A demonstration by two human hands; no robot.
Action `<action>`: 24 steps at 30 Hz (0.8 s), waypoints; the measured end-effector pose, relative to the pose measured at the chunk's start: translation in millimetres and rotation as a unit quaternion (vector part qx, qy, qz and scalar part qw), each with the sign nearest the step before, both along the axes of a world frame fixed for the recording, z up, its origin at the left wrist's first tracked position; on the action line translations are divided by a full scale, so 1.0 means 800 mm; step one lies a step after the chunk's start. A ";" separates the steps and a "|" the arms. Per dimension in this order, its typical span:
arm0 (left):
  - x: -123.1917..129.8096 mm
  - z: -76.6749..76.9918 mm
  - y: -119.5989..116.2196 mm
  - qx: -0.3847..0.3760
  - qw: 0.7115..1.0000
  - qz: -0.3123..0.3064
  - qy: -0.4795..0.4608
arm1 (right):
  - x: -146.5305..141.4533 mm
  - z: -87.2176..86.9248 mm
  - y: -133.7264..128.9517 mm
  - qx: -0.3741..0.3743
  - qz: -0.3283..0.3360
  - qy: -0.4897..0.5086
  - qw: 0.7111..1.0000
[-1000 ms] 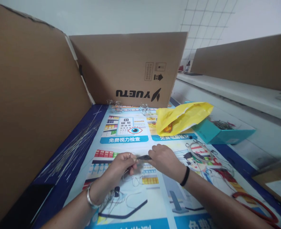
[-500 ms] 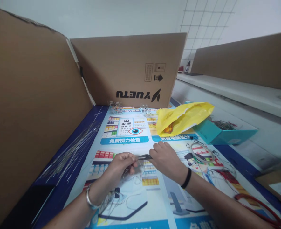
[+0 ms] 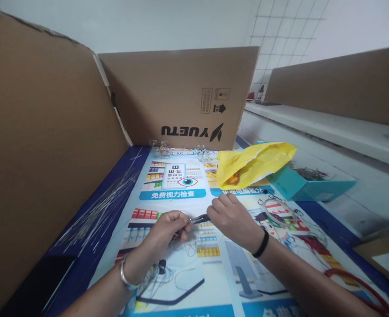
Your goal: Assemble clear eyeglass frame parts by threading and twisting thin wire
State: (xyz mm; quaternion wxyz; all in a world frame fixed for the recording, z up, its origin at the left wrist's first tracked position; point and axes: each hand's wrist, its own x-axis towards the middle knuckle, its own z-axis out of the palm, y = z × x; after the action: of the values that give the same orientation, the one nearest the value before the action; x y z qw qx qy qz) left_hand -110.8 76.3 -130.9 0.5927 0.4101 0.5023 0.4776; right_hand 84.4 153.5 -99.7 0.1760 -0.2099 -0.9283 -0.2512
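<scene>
Left hand comes from the near left, its forearm slanting toward the far right, with thumb and fingers pinched together on thin wire, which loops out on the near side. Right hand comes from the near right, knuckles upward, fingers curled around dark pliers. These pliers are between both hands, their tip pointing left, at the left fingertips.

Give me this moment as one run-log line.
left hand: pinching thin wire | right hand: gripping dark pliers, tip at left hand | beyond hands: yellow bag, teal box
</scene>
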 end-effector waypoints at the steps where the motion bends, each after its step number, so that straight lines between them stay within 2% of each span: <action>1: 0.001 0.001 0.000 -0.003 1.000 -0.002 0.000 | -0.001 -0.002 0.000 -0.004 0.004 0.003 1.000; 4: 0.003 0.004 0.000 -0.015 1.000 -0.007 0.011 | -0.003 -0.012 0.001 -0.031 0.000 0.019 0.999; 8: 0.004 0.008 -0.001 -0.028 0.999 -0.014 0.034 | -0.005 -0.024 0.005 -0.105 -0.022 0.032 0.994; 15: 0.004 0.010 -0.001 -0.022 0.999 -0.024 0.011 | -0.008 -0.023 0.002 -0.240 -0.081 0.004 0.967; 20: 0.005 0.014 -0.001 -0.040 0.999 -0.020 0.001 | -0.010 -0.026 0.001 -0.282 -0.085 0.001 0.956; 24: 0.006 0.018 -0.002 -0.044 0.999 -0.017 0.001 | -0.008 -0.027 0.003 -0.288 -0.083 0.001 0.954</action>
State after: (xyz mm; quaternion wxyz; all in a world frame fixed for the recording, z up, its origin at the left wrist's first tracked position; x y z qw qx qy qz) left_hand -105.9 75.0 -116.6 0.6176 0.3929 0.5165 0.4443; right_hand 77.8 155.7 -121.5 0.0871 -0.3286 -0.9404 0.0133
